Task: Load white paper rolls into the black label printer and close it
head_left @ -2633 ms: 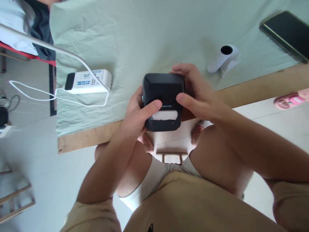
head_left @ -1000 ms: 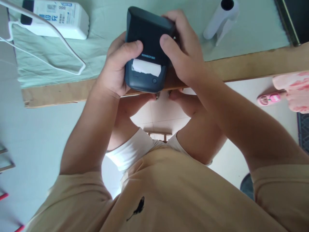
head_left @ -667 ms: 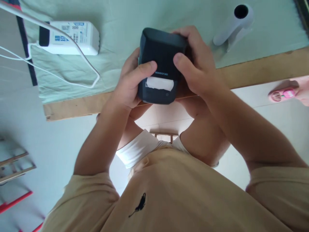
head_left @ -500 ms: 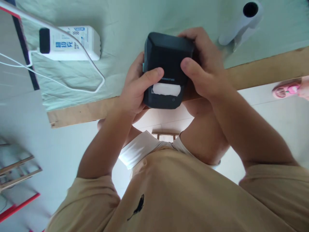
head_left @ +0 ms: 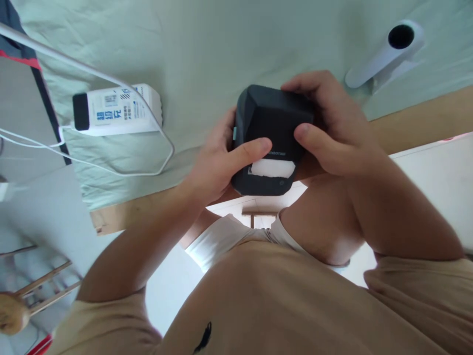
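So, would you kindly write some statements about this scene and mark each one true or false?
1. The left hand and right hand both hold the black device. True.
2. The black device shows nothing white on its front. False: a white paper strip shows there.
3. In this view, a white cable crosses the white box. True.
4. The white box is on the right hand's side of the black device. False: it is on the left hand's side.
5. The white roll is on the pale green cloth. True.
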Tool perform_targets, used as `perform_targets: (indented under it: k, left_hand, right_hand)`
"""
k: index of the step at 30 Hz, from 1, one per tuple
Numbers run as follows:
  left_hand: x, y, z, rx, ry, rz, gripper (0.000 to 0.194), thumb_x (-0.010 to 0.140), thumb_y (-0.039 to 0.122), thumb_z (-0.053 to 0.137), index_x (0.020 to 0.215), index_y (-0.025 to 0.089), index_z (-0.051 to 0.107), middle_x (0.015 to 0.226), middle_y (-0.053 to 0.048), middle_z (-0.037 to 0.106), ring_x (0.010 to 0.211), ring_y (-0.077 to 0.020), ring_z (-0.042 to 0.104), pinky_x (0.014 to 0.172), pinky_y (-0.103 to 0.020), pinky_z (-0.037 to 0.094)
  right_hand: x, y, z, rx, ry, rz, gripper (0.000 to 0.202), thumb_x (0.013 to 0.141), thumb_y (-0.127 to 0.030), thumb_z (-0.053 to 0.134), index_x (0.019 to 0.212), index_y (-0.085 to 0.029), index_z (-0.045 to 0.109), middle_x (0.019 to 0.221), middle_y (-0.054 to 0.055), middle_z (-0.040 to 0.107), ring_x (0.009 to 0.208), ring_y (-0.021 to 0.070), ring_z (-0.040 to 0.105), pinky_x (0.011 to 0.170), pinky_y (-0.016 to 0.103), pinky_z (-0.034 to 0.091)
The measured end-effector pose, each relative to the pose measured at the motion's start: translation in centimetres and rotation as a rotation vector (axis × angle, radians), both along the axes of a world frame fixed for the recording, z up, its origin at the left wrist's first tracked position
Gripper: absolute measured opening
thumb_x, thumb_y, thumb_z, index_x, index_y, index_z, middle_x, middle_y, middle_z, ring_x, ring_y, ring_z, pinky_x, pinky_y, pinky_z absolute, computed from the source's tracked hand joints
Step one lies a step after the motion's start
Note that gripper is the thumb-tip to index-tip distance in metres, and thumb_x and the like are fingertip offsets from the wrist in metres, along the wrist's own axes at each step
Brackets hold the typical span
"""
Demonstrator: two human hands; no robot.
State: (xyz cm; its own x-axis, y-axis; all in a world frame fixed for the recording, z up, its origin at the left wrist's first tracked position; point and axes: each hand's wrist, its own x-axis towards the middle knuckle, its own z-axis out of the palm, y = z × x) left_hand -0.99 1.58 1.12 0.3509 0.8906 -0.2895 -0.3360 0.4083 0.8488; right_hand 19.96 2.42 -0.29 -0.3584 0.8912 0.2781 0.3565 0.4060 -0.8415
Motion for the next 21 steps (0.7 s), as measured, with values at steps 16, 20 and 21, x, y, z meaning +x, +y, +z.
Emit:
perform_targets:
  k: [16, 20, 21]
  left_hand:
    - [-0.9, 3.9, -1.4, -0.069, -0.105, -0.024, 0.026, 0.102, 0.037, 0.053, 0.099, 0.024, 0.076, 0.09, -0.003, 0.08, 0.123, -0.0269, 0.07, 0.099, -0.037, 0.062]
    - [-0.9, 3.9, -1.4, -0.041, -0.09, -0.039, 0.029, 0.103, 0.037, 0.054, 0.098, 0.019, 0.076, 0.089, -0.004, 0.079, 0.118, -0.0249, 0.073, 0.099, -0.034, 0.061]
    - [-0.8, 3.8, -1.4, -0.029, -0.085, -0.031, 0.03, 0.103, 0.039, 0.055, 0.098, 0.019, 0.076, 0.09, -0.004, 0.079, 0.117, -0.024, 0.073, 0.099, -0.033, 0.061]
  right_hand:
    - [-2.7, 0.8, 1.0, 0.144, -0.061, -0.212, 0.025, 0.103, -0.038, 0.049, 0.124, -0.028, 0.06, 0.126, 0.002, 0.069, 0.122, 0.0208, 0.063, 0.103, 0.041, 0.052]
    - [-2.0, 0.1, 0.7, 0.154, -0.059, -0.212, 0.028, 0.101, -0.037, 0.052, 0.127, -0.029, 0.06, 0.129, 0.002, 0.068, 0.126, 0.0212, 0.061, 0.098, 0.041, 0.055]
    - [-1.9, -0.1, 0.6, 0.149, -0.06, -0.21, 0.03, 0.1, -0.037, 0.054, 0.129, -0.03, 0.06, 0.131, 0.003, 0.066, 0.127, 0.0223, 0.06, 0.095, 0.041, 0.057]
